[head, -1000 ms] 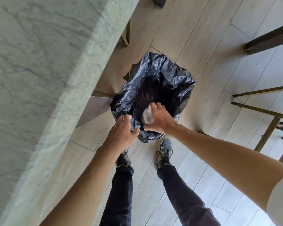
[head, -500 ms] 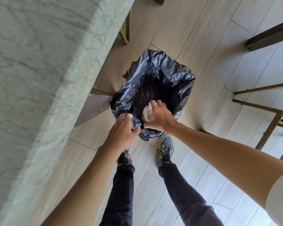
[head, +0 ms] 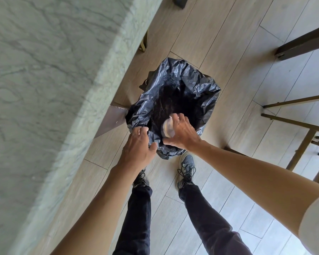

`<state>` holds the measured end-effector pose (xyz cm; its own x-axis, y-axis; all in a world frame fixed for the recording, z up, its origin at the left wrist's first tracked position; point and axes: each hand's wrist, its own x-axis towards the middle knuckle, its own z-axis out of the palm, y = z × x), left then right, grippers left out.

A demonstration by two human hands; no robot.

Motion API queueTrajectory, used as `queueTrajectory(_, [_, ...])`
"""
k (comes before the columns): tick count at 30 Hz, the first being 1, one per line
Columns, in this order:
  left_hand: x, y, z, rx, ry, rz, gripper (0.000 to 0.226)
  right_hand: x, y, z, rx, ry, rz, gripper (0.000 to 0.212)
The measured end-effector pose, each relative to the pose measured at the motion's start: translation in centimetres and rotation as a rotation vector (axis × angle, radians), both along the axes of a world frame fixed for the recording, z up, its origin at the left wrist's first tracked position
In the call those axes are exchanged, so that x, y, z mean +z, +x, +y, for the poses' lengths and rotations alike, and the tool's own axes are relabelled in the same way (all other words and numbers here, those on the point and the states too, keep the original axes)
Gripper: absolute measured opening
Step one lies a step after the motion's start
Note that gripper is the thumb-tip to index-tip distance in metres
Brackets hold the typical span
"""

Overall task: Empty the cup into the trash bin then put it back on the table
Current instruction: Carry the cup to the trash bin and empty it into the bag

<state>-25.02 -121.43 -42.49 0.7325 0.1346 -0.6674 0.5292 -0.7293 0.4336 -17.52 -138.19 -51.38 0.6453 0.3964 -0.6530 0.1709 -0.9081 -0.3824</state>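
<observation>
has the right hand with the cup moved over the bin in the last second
No. The right hand still holds the cup over the near rim of the trash bin, same spot relative to it.

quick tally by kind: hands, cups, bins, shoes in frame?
Hands: 2, left hand gripping the bag rim, right hand holding the cup
Cups: 1, cup, tipped over the bin
Bins: 1, trash bin with a black bag
Shoes: 2, left shoe, right shoe
Total: 6
</observation>
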Motion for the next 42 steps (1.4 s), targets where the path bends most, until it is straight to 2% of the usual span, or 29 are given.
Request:
queueTrajectory(2, [0.0,-0.2,0.0,-0.003,-0.003,0.001,0.057,0.0,0.1,-0.1,-0.071,0.034,-0.027,0.100])
queueTrajectory(6, [0.0,-0.6,0.1,0.006,0.003,0.007,0.055,0.0,-0.3,-0.2,0.005,-0.026,0.095,0.102])
queueTrajectory(9, [0.1,-0.9,0.1,0.003,0.003,0.017,0.054,0.2,-0.3,0.1,-0.113,0.030,0.016,0.100])
queueTrajectory(13, [0.0,-0.9,0.1,0.001,-0.001,0.020,0.056,0.2,-0.8,0.2,-0.046,-0.019,0.174,0.098])
queueTrajectory(15, [0.0,-0.9,0.2,0.006,0.001,0.023,0.058,0.8,-0.4,0.5,-0.039,0.004,0.204,0.086])
queueTrajectory(17, [0.0,-0.8,0.3,0.003,-0.004,0.020,0.059,1.2,0.9,0.8,-0.212,0.115,0.295,0.061])
queueTrajectory(19, [0.1,-0.8,0.3,0.006,-0.012,0.012,0.059,1.7,2.3,0.5,-0.630,0.318,0.520,0.039])
queueTrajectory(21, [0.1,-0.7,0.4,0.012,-0.016,0.001,0.058,1.9,3.4,-0.1,-0.923,0.473,0.666,0.035])
queueTrajectory(23, [0.2,-0.5,0.4,0.017,-0.016,-0.013,0.057,2.3,4.3,-0.7,-1.064,0.567,0.738,0.032])
queueTrajectory(25, [0.2,-0.4,0.4,0.023,-0.017,-0.024,0.057,2.4,5.0,-1.5,-1.181,0.616,0.777,0.036])
queueTrajectory(27, [0.4,-0.4,0.4,0.030,-0.026,-0.030,0.057,2.2,5.4,-2.3,-1.253,0.633,0.801,0.054])
queueTrajectory(32, [0.9,-0.3,-0.1,0.019,-0.032,-0.047,0.055,2.8,5.4,-3.6,-1.272,0.654,0.871,0.071])
queueTrajectory(38, [4.0,0.2,-1.1,-0.016,-0.038,-0.048,0.055,6.6,4.4,-4.7,-1.281,0.779,0.994,0.063])
queueTrajectory(42, [8.5,-0.2,-2.2,-0.016,-0.045,-0.044,0.054,11.5,2.8,-5.0,-1.318,0.855,1.045,0.071])
